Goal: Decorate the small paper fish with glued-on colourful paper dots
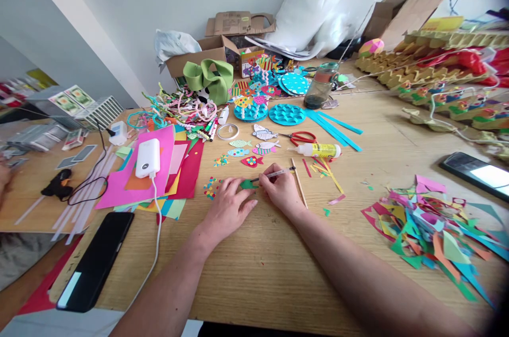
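Note:
My right hand (281,189) is closed around a slim grey pen (280,172), its tip pointing left at a small green paper piece (248,184). My left hand (227,209) lies flat on the table, fingers stretched out and touching that green paper. Just left of it are colourful paper dots (210,187). Beyond my hands lie cut-out paper fish, among them a red one (252,161) and a striped one (266,147). A thin wooden stick (299,184) rests beside my right hand, below a glue bottle (318,150) and red-handled scissors (302,138).
Paper scraps (433,231) are heaped at the right near a phone (477,170). On the left are another phone (95,263), a white power bank (148,158) with its cable, and coloured sheets (189,167). Behind stand blue discs (287,114), a glass jar (321,85) and egg trays (392,69).

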`<state>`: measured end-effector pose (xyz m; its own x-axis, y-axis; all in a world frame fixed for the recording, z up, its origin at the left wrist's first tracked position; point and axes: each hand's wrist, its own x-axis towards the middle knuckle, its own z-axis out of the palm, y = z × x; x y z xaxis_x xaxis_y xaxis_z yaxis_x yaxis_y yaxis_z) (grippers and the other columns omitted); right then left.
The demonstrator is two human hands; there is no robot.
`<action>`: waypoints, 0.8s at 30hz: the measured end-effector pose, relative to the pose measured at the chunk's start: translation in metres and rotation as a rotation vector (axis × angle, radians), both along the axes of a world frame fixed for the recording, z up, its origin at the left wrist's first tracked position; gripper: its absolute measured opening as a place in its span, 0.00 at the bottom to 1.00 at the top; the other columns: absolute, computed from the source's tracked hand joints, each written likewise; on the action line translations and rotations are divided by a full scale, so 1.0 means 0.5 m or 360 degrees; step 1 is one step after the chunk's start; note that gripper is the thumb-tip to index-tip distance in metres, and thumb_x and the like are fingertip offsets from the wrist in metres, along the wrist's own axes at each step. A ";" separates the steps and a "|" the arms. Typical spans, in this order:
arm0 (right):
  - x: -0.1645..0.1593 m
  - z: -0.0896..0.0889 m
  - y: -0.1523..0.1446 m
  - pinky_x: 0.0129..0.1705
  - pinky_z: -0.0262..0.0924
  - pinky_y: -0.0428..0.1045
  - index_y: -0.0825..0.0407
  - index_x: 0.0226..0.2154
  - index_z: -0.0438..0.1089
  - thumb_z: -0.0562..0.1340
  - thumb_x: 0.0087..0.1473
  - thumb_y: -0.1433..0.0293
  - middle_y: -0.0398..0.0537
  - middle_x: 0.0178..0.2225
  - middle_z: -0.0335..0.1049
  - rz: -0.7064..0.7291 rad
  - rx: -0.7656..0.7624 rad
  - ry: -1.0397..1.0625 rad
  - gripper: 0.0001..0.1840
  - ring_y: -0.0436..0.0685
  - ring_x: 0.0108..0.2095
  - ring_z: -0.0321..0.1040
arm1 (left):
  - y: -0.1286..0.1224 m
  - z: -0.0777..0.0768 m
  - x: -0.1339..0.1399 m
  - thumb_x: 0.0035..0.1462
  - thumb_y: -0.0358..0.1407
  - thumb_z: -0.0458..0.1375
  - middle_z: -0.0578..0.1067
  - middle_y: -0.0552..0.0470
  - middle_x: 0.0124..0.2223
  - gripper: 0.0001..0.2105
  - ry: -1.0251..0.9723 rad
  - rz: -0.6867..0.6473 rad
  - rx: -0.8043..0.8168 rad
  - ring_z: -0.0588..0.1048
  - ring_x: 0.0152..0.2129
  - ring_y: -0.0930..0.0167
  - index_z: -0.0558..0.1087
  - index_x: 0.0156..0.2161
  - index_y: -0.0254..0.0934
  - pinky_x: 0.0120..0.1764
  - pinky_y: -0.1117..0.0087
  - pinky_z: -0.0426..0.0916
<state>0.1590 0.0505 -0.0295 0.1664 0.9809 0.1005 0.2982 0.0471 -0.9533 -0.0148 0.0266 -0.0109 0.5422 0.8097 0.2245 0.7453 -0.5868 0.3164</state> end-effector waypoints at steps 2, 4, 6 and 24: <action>0.000 0.000 0.000 0.22 0.54 0.46 0.49 0.22 0.62 0.58 0.46 0.65 0.42 0.19 0.68 0.0001 0.0003 -0.0013 0.07 0.51 0.19 0.61 | 0.000 0.000 0.000 0.64 0.41 0.52 0.69 0.44 0.55 0.14 0.0006 -0.0002 -0.0006 0.62 0.54 0.61 0.75 0.49 0.41 0.56 0.54 0.62; 0.000 0.000 0.000 0.22 0.54 0.46 0.49 0.22 0.62 0.58 0.46 0.65 0.43 0.19 0.68 0.0007 0.0005 -0.0019 0.07 0.51 0.19 0.61 | 0.000 -0.001 0.000 0.64 0.42 0.52 0.69 0.44 0.55 0.14 0.0004 -0.0004 0.0003 0.62 0.54 0.61 0.75 0.50 0.41 0.56 0.53 0.62; 0.000 0.000 0.000 0.22 0.54 0.46 0.49 0.22 0.62 0.58 0.46 0.65 0.43 0.19 0.68 0.0008 0.0008 -0.0021 0.07 0.51 0.19 0.62 | 0.000 -0.002 0.000 0.64 0.42 0.52 0.69 0.44 0.55 0.14 0.0001 -0.0005 0.0012 0.62 0.54 0.61 0.75 0.49 0.42 0.56 0.53 0.62; -0.001 -0.003 0.001 0.22 0.55 0.46 0.49 0.23 0.61 0.59 0.47 0.64 0.44 0.20 0.70 -0.0013 0.0017 -0.0018 0.07 0.52 0.19 0.63 | 0.000 -0.004 0.001 0.64 0.42 0.52 0.68 0.44 0.55 0.14 -0.0003 -0.0009 0.0004 0.62 0.54 0.61 0.75 0.49 0.42 0.56 0.53 0.62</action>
